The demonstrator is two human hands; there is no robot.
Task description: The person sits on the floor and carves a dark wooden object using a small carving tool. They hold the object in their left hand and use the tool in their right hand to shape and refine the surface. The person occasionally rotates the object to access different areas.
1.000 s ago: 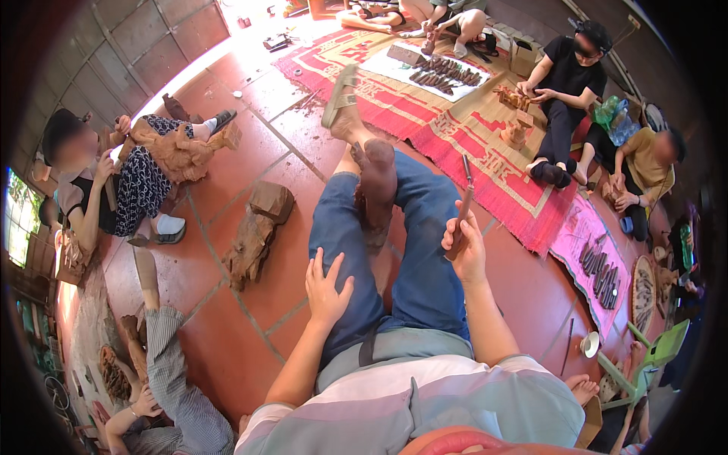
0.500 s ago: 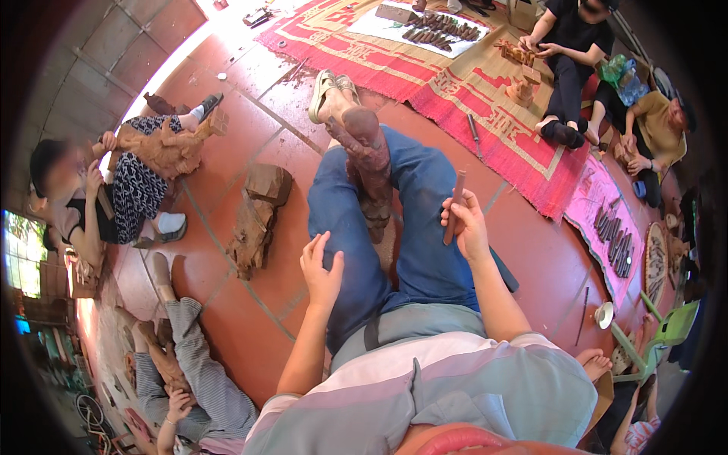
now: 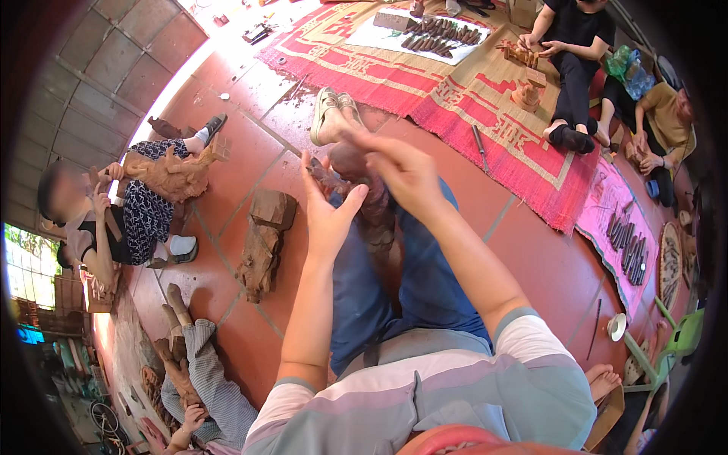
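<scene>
Between my knees stands a dark reddish-brown wood carving (image 3: pixel 377 216), rounded at its top. My left hand (image 3: pixel 327 216) grips its left side, thumb towards me and fingers along the far edge. Over the carving's top reaches my right hand (image 3: pixel 409 176), its fingers smeared by motion. The slim brown stick it held half a second ago is mostly hidden now; a blurred brown end seems to show at the fingertips. My blue trousers (image 3: pixel 353 303) flank the carving on both sides.
A rough wood block (image 3: pixel 262 246) lies on the tiled floor at my left. Persons with carvings sit at the left and far right. Ahead is a red-and-tan mat (image 3: pixel 364 72) bearing rows of tools (image 3: pixel 440 36). More tools lie on a pink cloth (image 3: pixel 599 201); a green chair (image 3: pixel 682 334) stands right.
Both hands have moved forward and inward onto the carving. My left hand, free before, now grips its side. My right hand has swung left from beside my right knee to the carving's top.
</scene>
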